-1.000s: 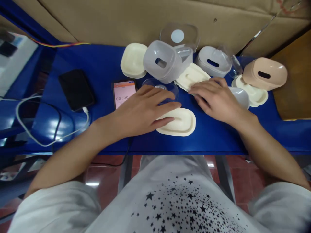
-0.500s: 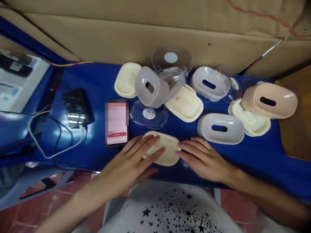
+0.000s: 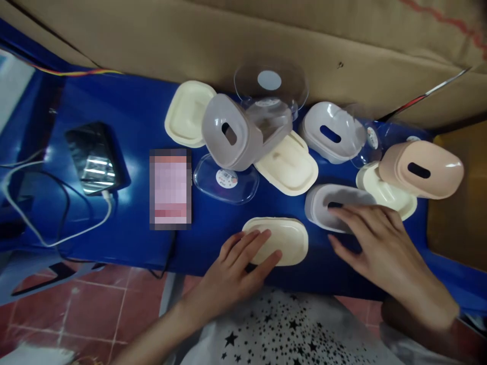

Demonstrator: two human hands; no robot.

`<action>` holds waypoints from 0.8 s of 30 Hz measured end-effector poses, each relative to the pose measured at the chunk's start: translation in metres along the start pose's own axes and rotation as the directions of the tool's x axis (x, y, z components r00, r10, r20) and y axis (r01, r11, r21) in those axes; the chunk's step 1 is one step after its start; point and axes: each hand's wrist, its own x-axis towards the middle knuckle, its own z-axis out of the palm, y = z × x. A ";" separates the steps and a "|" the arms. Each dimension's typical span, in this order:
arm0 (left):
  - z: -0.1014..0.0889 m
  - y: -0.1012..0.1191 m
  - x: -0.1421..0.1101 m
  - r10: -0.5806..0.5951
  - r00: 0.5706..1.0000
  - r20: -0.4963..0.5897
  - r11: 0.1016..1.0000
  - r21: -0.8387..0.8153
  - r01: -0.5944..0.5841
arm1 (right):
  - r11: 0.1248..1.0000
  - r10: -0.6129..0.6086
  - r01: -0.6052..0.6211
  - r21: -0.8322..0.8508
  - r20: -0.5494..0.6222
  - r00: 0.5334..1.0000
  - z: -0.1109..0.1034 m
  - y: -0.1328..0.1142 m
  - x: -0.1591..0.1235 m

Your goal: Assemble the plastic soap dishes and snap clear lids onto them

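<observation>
1. The fingers of the left hand (image 3: 239, 268) are spread and laid over the left part of a cream oval tray (image 3: 294, 243), which is set near the table's front edge.
2. The fingers of the right hand (image 3: 384, 253) are parted and held over a gray slotted box (image 3: 317, 205) to the tray's right; whether it is touched cannot be told.
3. A shallow dished floor and a rounded rim are shown by the tray.
4. Beyond the left hand, a clear lid (image 3: 207, 190) is marked with a round printed label (image 3: 227, 178), its small print too blurred to be read.
5. Farther back, a plain pale disc (image 3: 269, 80) is borne by another clear lid.
6. The view behind is crowded by a tilted gray box (image 3: 247, 152), a peach slotted box (image 3: 443, 177) and a second cream tray (image 3: 291, 167).
7. At left, a phone (image 3: 170, 190) is seen with its screen pixelated, beside a glossy black device (image 3: 91, 162) with a white cable (image 3: 72, 235) plugged in.
</observation>
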 end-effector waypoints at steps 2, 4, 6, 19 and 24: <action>0.002 -0.004 -0.003 0.033 0.999 -0.001 0.999 -0.010 -0.033 | 0.997 0.051 -0.050 -0.053 0.018 0.999 0.008 0.000 -0.001; 0.003 -0.010 -0.005 0.030 0.999 -0.032 0.998 -0.049 -0.031 | 0.996 0.050 -0.048 -0.074 0.022 0.998 0.013 -0.006 0.000; 0.006 -0.015 -0.005 0.004 0.997 -0.073 0.993 -0.114 -0.012 | 0.999 0.002 -0.001 -0.043 0.011 1.000 0.013 -0.016 0.004; 0.013 -0.021 -0.009 -0.069 0.987 -0.147 0.977 -0.208 0.038 | 0.884 -0.453 0.437 -0.164 -0.073 0.889 0.035 -0.088 0.022; 0.014 -0.022 -0.012 -0.055 0.993 -0.109 0.989 -0.140 0.039 | 0.838 -0.526 0.497 -0.226 -0.093 0.845 0.041 -0.094 0.019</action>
